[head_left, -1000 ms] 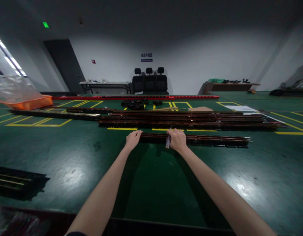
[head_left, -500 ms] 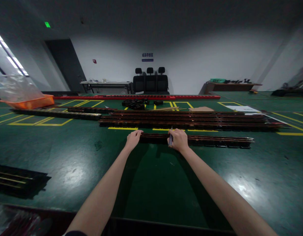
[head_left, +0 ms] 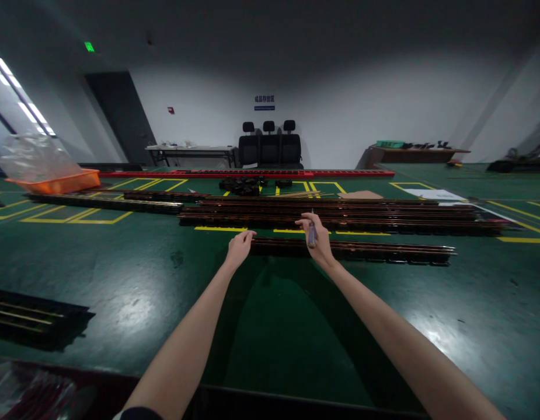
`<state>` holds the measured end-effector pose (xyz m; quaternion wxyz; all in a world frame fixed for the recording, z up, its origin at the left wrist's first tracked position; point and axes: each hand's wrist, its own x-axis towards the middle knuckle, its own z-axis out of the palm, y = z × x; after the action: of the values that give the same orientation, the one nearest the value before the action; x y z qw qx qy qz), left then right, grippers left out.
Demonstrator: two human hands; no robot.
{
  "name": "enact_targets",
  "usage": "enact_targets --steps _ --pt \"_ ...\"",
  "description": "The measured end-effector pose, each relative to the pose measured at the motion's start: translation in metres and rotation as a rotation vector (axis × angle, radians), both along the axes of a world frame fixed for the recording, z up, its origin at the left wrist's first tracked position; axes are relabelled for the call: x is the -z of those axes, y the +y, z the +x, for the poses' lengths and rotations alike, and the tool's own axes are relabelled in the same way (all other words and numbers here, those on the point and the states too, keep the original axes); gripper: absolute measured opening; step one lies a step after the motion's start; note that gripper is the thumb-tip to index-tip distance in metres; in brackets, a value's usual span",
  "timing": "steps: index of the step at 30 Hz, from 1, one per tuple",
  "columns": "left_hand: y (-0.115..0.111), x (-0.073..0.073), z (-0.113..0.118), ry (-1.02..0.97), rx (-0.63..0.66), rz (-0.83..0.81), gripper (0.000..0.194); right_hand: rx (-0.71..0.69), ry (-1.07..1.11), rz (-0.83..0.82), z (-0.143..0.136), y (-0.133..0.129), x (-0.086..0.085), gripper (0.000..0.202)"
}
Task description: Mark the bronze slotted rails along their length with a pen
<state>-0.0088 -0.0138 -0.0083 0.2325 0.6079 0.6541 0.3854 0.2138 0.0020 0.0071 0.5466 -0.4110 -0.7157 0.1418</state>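
Observation:
A long black rail with copper-coloured strips [head_left: 396, 252] lies crosswise on the green table before me. My left hand [head_left: 240, 249] is closed at its left end, fingertips gripping the edge. Above the rail's left part is my right hand [head_left: 319, 238], curled around a small screwdriver [head_left: 312, 235] with a translucent purplish handle. The screwdriver's thin shaft points away from me, and its tip appears clear of the rail. Just behind, several similar dark rails [head_left: 340, 217] lie side by side.
An orange basket [head_left: 63, 183] with clear plastic bags stands at the left. More rails [head_left: 37, 318] lie at the near left. Black parts [head_left: 241, 186], a brown cardboard piece [head_left: 361, 195] and white paper [head_left: 434, 194] sit farther back. A red rail [head_left: 340, 173] runs along the far side.
My right hand has lifted from the rail and moved slightly away from me, still holding the screwdriver, with its fingers loosened. My left hand stays at the rail's left end.

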Motion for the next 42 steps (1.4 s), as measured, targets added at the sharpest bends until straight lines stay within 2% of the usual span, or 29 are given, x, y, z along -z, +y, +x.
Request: enact_targets --steps 5,8,13,16,20,30,42 --pt "-0.002 -0.003 0.001 0.026 -0.014 -0.017 0.034 -0.233 0.225 -0.089 -0.011 0.014 -0.019 0.042" --pt "-0.001 -0.002 0.001 0.024 -0.017 -0.019 0.033 -0.307 0.295 -0.169 -0.022 0.027 -0.024 0.052" --pt "0.003 0.000 0.000 0.002 -0.016 0.035 0.032 -0.356 0.361 -0.316 -0.040 0.036 -0.010 0.054" --pt "0.004 0.002 -0.001 -0.004 -0.032 0.028 0.032 -0.349 0.383 -0.376 -0.045 0.031 -0.001 0.046" --pt "0.006 0.004 -0.002 -0.036 -0.021 0.042 0.032 -0.346 0.414 -0.415 -0.046 0.023 -0.001 0.033" --pt "0.007 0.005 -0.003 -0.061 -0.036 0.065 0.031 -0.470 0.183 -0.394 -0.045 0.014 0.000 0.020" --pt "0.015 0.015 -0.005 -0.022 -0.034 0.076 0.031 -0.497 0.016 -0.370 -0.042 0.009 -0.001 0.012"
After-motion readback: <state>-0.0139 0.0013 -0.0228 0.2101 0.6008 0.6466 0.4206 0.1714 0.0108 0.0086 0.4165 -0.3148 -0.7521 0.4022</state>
